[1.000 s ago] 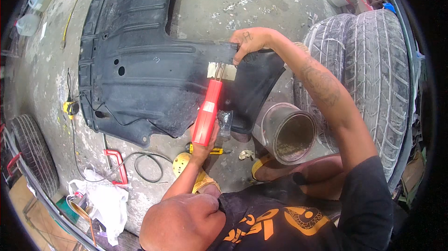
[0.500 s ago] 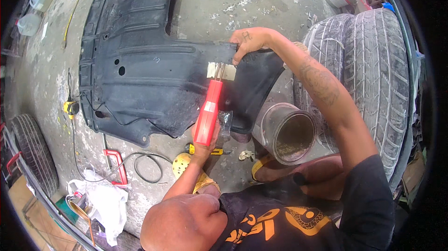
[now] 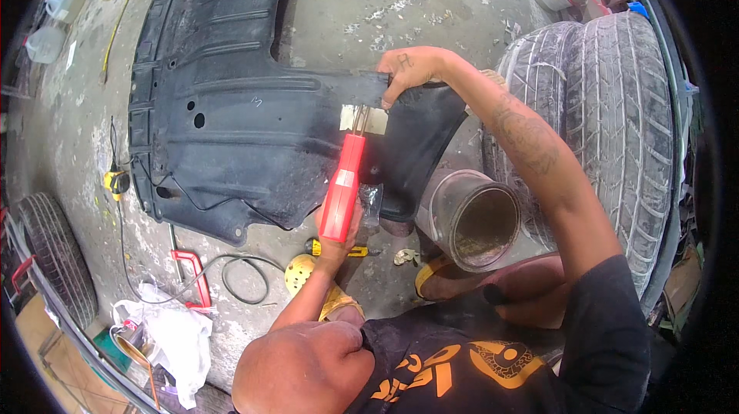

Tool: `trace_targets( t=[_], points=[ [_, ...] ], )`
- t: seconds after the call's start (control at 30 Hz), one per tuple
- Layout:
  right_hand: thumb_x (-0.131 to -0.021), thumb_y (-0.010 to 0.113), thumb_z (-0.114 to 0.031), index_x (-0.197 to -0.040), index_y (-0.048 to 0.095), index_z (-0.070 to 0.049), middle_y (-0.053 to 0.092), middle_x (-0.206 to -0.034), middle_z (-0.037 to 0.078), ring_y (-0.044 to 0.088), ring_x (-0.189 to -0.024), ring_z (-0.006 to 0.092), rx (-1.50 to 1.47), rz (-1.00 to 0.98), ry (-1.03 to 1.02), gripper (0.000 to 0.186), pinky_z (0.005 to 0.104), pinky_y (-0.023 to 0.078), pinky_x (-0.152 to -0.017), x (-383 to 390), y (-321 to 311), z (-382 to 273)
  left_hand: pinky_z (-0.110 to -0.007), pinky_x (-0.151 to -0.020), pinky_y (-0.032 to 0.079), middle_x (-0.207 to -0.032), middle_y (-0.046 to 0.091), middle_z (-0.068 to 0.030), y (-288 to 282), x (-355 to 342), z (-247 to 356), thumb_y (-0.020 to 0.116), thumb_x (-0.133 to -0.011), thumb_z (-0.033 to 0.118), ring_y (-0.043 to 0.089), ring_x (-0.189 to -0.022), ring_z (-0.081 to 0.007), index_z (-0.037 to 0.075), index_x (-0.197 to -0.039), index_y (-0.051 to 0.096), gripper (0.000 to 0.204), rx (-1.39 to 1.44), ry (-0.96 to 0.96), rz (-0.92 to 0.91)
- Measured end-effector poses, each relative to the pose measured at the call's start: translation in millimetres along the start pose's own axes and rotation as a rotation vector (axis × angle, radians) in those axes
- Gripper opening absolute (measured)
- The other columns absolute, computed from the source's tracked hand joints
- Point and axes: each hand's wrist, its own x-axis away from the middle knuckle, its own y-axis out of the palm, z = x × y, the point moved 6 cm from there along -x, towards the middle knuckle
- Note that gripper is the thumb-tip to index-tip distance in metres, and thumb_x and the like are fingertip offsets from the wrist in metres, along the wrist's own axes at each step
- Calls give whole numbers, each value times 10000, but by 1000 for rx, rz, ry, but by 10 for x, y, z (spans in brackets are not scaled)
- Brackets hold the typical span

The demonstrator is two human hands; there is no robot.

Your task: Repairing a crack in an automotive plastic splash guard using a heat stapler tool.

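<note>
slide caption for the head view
Left hand holds a red tool over a pale patch; right hand grips the black panel.

The head camera, the left one of a side-by-side pair, looked steeply down from head height, upright and unmirrored. The black shirt filled the near, lower edge; the left hand and right hand lay farther out, around mid-frame. The wide fisheye lens reached from plastic jugs at upper left to tyres at right, bowing straight edges toward its dark rim.
</note>
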Motion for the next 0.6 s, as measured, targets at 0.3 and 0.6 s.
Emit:
trace_targets(
  t=[0.3,0.6],
  points=[
    [-702,779,-106,-938,714,25,719,-797,92,668,-683,181,42,22,-16,277,320,524,-621,3,-12,-8,-353,-940,477,-1122,662,-117,12,4,14,637,-933,71,634,-1082,-246,16,-1172,623,246,22,-35,17],
    [-707,772,-112,-944,720,11,722,-807,87,669,-690,179,34,3,-11,272,331,524,-623,-13,-5,-4,-347,-934,478,-1108,661,-112,8,8,-17,626,-933,49,635,-1074,-246,5,-1168,619,239,-116,41,-6]
  ],
)
